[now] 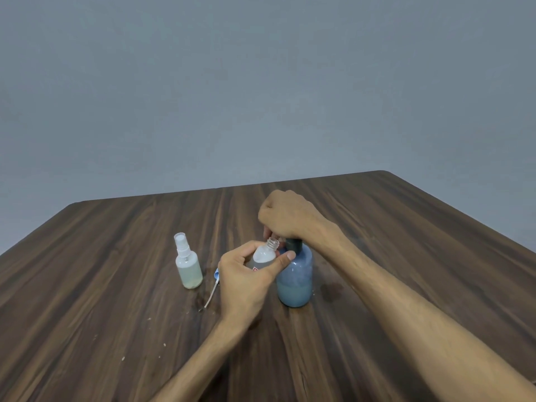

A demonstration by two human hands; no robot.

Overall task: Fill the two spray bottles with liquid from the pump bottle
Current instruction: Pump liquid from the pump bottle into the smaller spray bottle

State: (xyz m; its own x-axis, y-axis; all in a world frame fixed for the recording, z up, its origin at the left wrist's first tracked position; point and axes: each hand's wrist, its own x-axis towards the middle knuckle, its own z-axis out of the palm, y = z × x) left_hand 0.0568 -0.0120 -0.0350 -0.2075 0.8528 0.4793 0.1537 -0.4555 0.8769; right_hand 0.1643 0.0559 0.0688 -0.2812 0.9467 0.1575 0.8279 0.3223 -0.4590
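Dark wood-grain table (406,227), grey wall behind. Going L to R:

Capped spray bottle (188,264) stands upright, L of centre, well in from the table's left edge, approx midway btwn near and far edges. Clear body, white sprayer top on, pale liquid inside up to approx the shoulder.

Just R of it, a loose sprayer head (215,281) w/ its thin dip tube lies flat on the table, tube pointing toward the near edge; head end partly hidden behind the left hand. A few small specks and wet marks on the wood nearby.

Left hand (246,280): grip wrapped round the open spray bottle (264,255), thumb on the R side, fingers on the L. Bottle is uncapped, threaded neck bare, tilted w/ mouth toward the pump's top. Held off the table, touching the pump bottle's shoulder.

Pump bottle (295,281) stands upright near table centre, blue-tinted, liquid only in the lower part.

Right hand (285,217): grip curled over the pump head from above, covering it; dark collar visible just under the hand. Nozzle hidden by fingers.
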